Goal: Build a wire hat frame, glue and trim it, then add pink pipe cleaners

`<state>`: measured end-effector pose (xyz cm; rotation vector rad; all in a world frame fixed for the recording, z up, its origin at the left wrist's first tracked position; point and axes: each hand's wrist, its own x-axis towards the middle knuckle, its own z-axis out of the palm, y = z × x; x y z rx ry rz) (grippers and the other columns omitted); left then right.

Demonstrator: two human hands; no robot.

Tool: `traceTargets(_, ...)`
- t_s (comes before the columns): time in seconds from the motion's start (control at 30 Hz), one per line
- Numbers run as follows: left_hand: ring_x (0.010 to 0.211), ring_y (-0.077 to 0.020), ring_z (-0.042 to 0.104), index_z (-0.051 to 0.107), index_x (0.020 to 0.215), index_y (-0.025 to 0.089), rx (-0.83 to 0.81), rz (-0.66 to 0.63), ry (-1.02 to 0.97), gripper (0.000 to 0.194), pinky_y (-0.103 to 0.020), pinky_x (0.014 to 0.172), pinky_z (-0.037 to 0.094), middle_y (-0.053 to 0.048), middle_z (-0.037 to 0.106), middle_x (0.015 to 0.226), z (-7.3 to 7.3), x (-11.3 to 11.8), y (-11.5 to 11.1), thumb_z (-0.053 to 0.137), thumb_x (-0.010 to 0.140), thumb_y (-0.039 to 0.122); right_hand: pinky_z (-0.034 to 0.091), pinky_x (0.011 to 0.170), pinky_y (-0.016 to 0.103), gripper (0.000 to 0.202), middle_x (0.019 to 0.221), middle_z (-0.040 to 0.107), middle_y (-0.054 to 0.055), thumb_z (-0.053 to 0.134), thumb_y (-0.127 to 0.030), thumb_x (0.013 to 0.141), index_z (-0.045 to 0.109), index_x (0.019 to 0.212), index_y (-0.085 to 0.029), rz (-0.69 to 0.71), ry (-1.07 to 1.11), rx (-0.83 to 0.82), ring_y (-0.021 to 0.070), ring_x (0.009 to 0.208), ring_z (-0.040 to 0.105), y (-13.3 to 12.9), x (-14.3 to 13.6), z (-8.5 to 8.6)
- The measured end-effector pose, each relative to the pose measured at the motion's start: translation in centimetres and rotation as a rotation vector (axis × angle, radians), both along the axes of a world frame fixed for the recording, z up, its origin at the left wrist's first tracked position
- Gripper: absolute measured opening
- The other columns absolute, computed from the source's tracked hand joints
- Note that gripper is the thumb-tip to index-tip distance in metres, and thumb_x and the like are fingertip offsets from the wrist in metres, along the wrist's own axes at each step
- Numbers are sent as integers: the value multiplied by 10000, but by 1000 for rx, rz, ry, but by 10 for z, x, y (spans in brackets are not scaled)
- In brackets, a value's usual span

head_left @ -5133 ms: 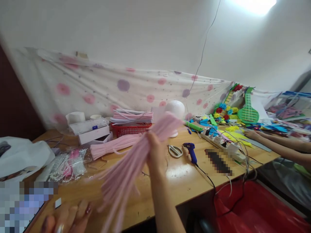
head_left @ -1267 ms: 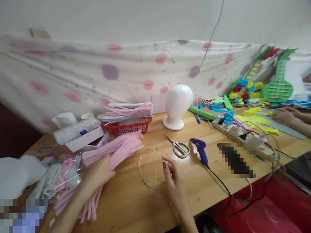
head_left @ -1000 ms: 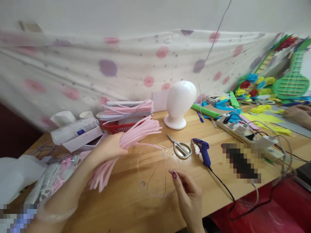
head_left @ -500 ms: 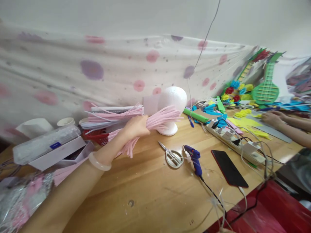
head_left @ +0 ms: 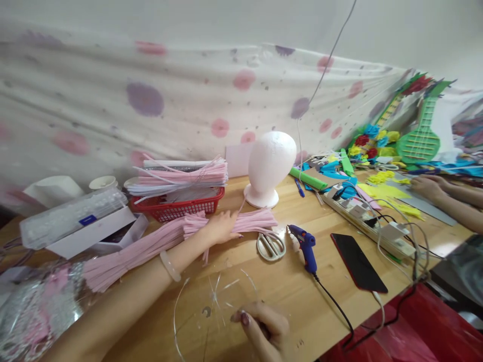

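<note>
My left hand [head_left: 223, 227], with a pale bangle on the wrist, is closed over a bundle of pink pipe cleaners [head_left: 260, 219] lying on the table. Another long bundle of pink pipe cleaners [head_left: 132, 255] stretches out to its left. In front of me my right hand [head_left: 264, 327] pinches a thin, clear, wiry piece [head_left: 214, 291] with several strands spreading from it; its exact kind is hard to make out. Scissors [head_left: 271, 246] lie partly under the bundle's right end, with only their handles showing. Beside them rests a blue glue gun [head_left: 305, 246].
Behind the bundle stand a white foam head [head_left: 270, 166] and a red basket [head_left: 181, 205] heaped with pipe cleaners. A phone [head_left: 358, 261], a power strip [head_left: 372, 226] and cables lie to the right. Another person's hands [head_left: 428, 187] work by yellow paper. Boxes [head_left: 94, 229] stand left.
My left hand has lowered the pink bundle from in front of the foam head onto the table, over the scissors' blades. My right hand has come into view with the clear wiry piece, moving left.
</note>
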<state>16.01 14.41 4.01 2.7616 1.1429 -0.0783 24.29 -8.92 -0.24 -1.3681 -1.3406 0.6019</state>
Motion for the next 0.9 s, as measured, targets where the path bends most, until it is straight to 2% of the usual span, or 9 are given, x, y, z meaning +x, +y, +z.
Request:
traceTargets(0.13, 1207, -239, 596, 627, 1247, 199, -44, -58, -87, 411, -349, 1035, 457, -80, 661, 1287, 35, -34, -6, 628, 912, 437, 435, 567, 237, 339, 646, 661, 17, 537, -435, 968, 776, 824, -242, 78, 11, 29, 146, 590, 589, 14, -7, -7)
traceTargets(0.23, 1112, -199, 657, 685, 1145, 227, -30, 79, -121, 276, -266, 960, 480, -31, 721, 1194, 55, -91, -15, 525, 954, 347, 447, 632, 240, 311, 671, 623, 6, 516, -370, 984, 741, 818, -235, 175, 17, 81, 148, 651, 599, 17, -8, -12)
traceTargets(0.33, 1153, -286, 632, 634, 1214, 148, 45, 302, -87, 328, -372, 957, 489, -134, 671, 1259, 52, -148, -22, 512, 923, 238, 437, 635, 237, 303, 693, 605, 0, 507, -341, 990, 710, 796, -228, 164, 56, 89, 142, 670, 588, 16, -14, -15)
traceTargets(0.43, 1176, -333, 602, 585, 1251, 82, 30, 408, 11, 475, -448, 972, 492, -193, 640, 1257, 32, -179, -24, 705, 814, 223, 431, 628, 235, 320, 686, 593, -7, 497, -344, 996, 697, 777, -224, 148, 83, 113, 135, 659, 575, 17, -25, -14)
traceTargets(0.53, 1043, -254, 655, 612, 1197, 140, -21, 446, 91, 373, -434, 889, 551, -98, 662, 1179, 16, -182, -20, 685, 892, 342, 460, 697, 248, 325, 744, 629, 6, 478, -363, 1004, 695, 809, -221, 215, 28, 93, 148, 732, 610, 17, -31, -8)
traceTargets(0.63, 994, -224, 664, 610, 1197, 157, -21, 481, 156, 331, -427, 856, 569, -82, 657, 1161, 14, -176, -17, 629, 941, 366, 499, 740, 265, 364, 830, 675, 34, 406, -376, 1029, 690, 869, -213, 173, -39, 54, 167, 810, 650, 16, -24, -3)
traceTargets(0.73, 1000, -222, 662, 613, 1188, 156, 5, 492, 205, 321, -433, 865, 566, -85, 659, 1158, 27, -174, -20, 633, 938, 357, 533, 729, 271, 373, 843, 691, 50, 359, -348, 1041, 669, 893, -202, 26, -204, 36, 175, 815, 669, 25, -4, 2)
traceTargets(0.83, 1021, -230, 661, 627, 1152, 152, 42, 506, 232, 303, -445, 892, 549, -84, 672, 1139, 47, -178, -28, 649, 923, 350, 556, 746, 315, 265, 925, 689, 82, 404, -299, 1010, 632, 1074, -181, 20, -524, 6, 203, 857, 667, 49, 20, 10)
traceTargets(0.9, 1006, -256, 675, 640, 1111, 131, 58, 520, 233, 276, -440, 873, 542, -114, 698, 1103, 60, -181, -31, 667, 887, 290, 531, 901, 384, 266, 1122, 663, 125, 460, -224, 956, 595, 1181, -180, 43, -610, -12, 242, 1071, 628, 73, 32, 18)
